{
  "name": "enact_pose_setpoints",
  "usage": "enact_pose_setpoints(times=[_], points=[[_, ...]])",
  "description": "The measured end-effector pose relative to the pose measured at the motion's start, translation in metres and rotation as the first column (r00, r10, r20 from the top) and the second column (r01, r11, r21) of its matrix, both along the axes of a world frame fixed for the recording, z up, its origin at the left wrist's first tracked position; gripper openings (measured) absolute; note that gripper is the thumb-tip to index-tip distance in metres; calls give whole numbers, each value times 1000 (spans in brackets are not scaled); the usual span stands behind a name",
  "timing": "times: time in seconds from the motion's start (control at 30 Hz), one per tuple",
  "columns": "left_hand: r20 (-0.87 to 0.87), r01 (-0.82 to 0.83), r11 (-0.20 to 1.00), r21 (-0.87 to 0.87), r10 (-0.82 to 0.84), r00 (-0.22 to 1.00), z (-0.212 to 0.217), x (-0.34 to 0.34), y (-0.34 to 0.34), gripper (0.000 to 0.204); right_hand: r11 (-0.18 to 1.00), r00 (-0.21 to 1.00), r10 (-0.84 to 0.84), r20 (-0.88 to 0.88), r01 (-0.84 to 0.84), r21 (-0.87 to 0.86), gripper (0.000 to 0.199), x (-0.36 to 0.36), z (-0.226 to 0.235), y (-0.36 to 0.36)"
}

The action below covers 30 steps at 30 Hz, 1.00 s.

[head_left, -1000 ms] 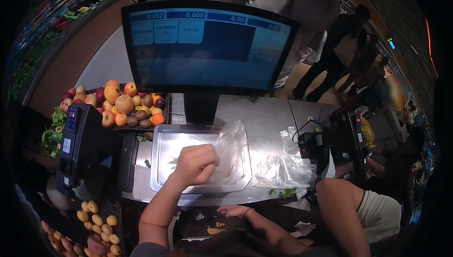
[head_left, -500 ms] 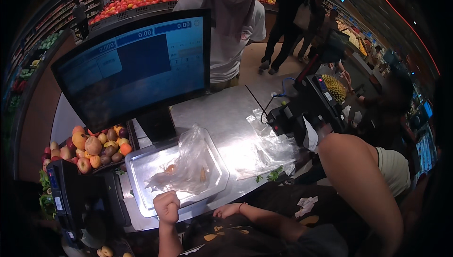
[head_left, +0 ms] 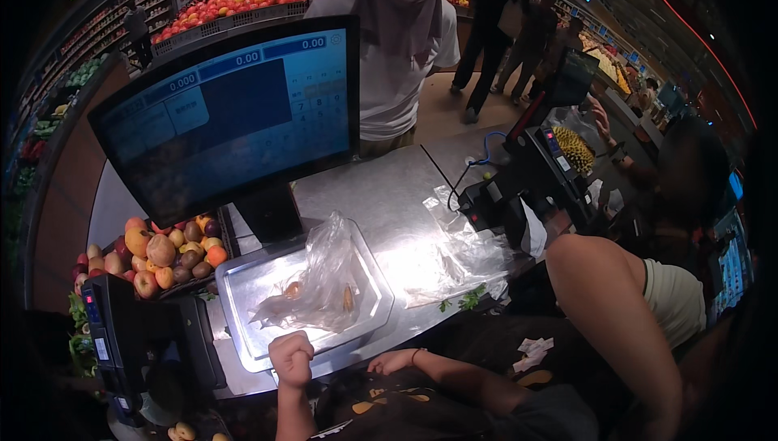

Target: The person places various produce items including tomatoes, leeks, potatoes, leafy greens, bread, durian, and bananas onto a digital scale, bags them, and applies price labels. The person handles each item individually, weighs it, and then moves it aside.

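Note:
My left hand (head_left: pixel 292 357) is closed in a fist at the near edge of a metal tray (head_left: pixel 243 350), with nothing showing in it. To its right my right hand (head_left: pixel 391 362) lies low by the counter's near edge, its fingers loosely stretched and holding nothing I can see. On the tray sits a clear plastic bag (head_left: pixel 324 267), its top standing up, with a few small brownish pieces inside. What these pieces are is too unclear to tell.
A large screen (head_left: pixel 235 117) stands behind the tray. Left are a fruit crate (head_left: pixel 162 255) and a black printer-like device (head_left: pixel 105 336). Loose plastic bags (head_left: pixel 462 259) and green leaves (head_left: pixel 470 298) lie right. Someone's bent bare arm (head_left: pixel 616 303) crowds the right; a masked person (head_left: pixel 389 76) stands opposite.
My fist has shifted slightly right; my right hand and the bagged pieces stay put. The person opposite and people behind have moved a little. At right, another person's hand has risen by the spiky fruit.

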State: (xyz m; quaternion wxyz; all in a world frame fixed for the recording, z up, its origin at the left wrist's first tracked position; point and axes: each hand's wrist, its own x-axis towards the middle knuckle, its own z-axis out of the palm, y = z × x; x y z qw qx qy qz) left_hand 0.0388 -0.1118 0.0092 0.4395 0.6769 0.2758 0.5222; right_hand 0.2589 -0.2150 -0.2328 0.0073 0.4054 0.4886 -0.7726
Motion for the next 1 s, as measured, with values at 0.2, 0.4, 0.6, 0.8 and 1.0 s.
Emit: enact_pose_setpoints(times=[0.2,0.4,0.6,0.8,1.0], points=[[-2,22,1000,-11,-22,1000,4,-1,-2,10,1000,1000,14,23,-14,4,54,1,-5,0],[-46,70,997,-17,-71,996,9,1,-2,10,995,1000,17,0,-17,-101,52,-1,13,5],[2,19,999,28,-19,1000,11,1,-4,9,998,1000,30,0,-30,-51,50,0,-3,4],[-1,32,999,44,-32,999,11,-1,-2,9,998,997,64,32,-64,-13,52,2,-3,8],[-38,47,998,45,-45,998,10,-6,-2,10,995,995,97,29,-96,-25,55,4,-15,9]])
